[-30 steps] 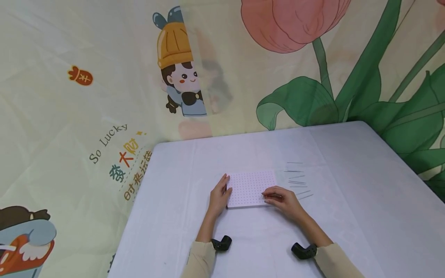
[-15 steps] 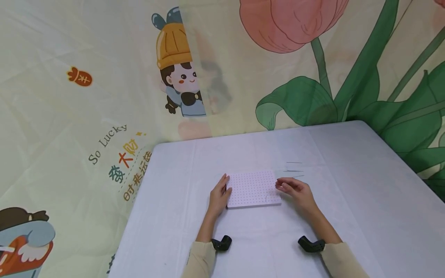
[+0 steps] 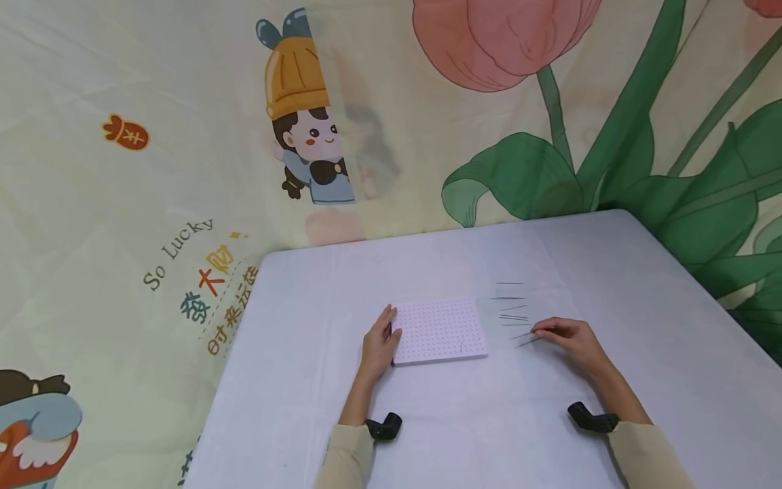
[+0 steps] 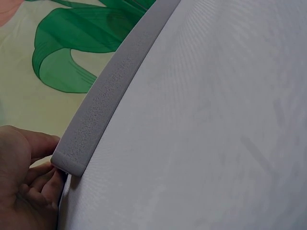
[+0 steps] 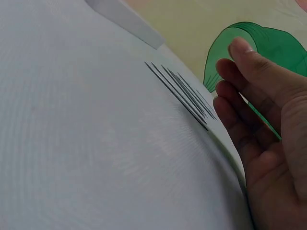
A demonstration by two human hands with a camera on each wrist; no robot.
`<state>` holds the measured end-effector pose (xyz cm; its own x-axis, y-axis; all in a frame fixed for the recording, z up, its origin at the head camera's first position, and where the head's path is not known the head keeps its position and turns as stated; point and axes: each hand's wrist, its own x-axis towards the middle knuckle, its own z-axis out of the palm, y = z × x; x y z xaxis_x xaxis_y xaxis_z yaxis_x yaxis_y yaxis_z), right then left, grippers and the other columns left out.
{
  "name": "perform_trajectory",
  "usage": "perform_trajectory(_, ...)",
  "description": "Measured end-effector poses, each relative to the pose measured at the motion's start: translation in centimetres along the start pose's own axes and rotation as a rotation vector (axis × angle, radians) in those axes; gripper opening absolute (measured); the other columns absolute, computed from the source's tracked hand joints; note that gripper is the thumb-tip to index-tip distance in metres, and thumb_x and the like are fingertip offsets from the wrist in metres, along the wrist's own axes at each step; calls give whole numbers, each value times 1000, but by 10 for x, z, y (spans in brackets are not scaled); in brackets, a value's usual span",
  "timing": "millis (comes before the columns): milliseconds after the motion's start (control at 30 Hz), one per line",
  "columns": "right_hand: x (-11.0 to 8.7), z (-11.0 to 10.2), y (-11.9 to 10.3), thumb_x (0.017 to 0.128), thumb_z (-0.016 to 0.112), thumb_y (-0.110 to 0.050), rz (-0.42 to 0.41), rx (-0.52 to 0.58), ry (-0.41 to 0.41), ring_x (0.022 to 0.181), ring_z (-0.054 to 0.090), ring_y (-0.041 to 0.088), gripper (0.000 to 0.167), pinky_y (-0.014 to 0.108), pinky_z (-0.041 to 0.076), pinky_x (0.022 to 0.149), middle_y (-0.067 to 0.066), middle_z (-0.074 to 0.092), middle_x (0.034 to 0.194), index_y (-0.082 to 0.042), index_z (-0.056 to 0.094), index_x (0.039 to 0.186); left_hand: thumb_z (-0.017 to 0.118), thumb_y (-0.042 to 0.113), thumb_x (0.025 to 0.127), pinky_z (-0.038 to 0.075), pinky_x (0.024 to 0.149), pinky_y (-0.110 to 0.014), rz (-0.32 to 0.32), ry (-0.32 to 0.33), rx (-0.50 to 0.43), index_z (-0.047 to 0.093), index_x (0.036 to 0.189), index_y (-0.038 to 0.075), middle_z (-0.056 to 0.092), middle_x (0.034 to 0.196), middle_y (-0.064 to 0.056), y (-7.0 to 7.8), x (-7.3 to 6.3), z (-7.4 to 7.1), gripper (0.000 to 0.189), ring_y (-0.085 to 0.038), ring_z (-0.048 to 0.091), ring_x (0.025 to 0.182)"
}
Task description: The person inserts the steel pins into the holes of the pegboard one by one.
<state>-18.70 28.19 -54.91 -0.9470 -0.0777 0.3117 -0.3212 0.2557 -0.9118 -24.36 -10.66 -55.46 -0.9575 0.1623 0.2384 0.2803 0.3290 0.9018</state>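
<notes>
A pale pegboard [image 3: 438,331] with a grid of small holes lies on the table, and one thin dark pin [image 3: 461,346] stands up near its lower right corner. My left hand [image 3: 379,343] grips the board's left end; in the left wrist view the thumb and bent fingers meet at the corner of its side wall [image 4: 100,100]. Several thin dark metal rods [image 3: 513,317] lie roughly side by side right of the board. Over the right ends of the nearest rods hovers my right hand [image 3: 571,343], its fingers loosely bent. In the right wrist view nothing shows between thumb and fingers.
A white cloth covers the table [image 3: 293,407], whose back edge meets a printed curtain [image 3: 403,136] with flowers and cartoon figures. Black wrist cameras sit on both wrists, the left wrist camera [image 3: 385,426] and the right wrist camera [image 3: 592,418].
My right hand has left the board's lower right part and moved right to the rods. The upright pin there has come into sight. My left hand keeps its hold on the board.
</notes>
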Motion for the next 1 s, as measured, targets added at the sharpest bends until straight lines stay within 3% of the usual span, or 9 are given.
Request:
perform_trajectory(133,0,-2,6,81,67,0,-25,10,-82,87,61,11,13,15,50,73,16,67,92,3,68,94,55,-2,89,33,103,-27,-7,0,2,45,134,0,33,145,-13,1,1,1,47,-24,33,131)
perform_trajectory(267,1,2,8,79,72,-12,5,-104,-125,87,60,10,14,14,48,75,6,67,93,-9,72,93,55,-2,88,33,103,-27,-16,2,-1,46,134,0,34,145,-13,3,0,1,47,-23,33,131)
perform_trajectory(433,2,7,7,76,75,-20,11,-220,-122,87,59,11,14,13,44,79,-5,66,92,-20,73,89,56,-2,88,34,103,-27,-21,11,25,46,134,2,35,145,-12,3,0,1,47,-23,34,131)
perform_trajectory(833,1,10,6,73,76,-12,-49,-283,-146,89,60,16,17,10,42,81,-1,67,94,-16,74,90,56,-1,88,33,104,-28,-11,5,20,45,134,2,35,144,-14,3,-2,0,48,-25,34,131)
perform_trajectory(1000,2,10,5,74,76,-12,-63,-342,-162,88,58,11,15,11,43,80,-6,64,93,-18,74,87,56,0,89,32,104,-25,-37,0,17,45,135,5,34,145,-12,4,-2,0,48,-21,32,132)
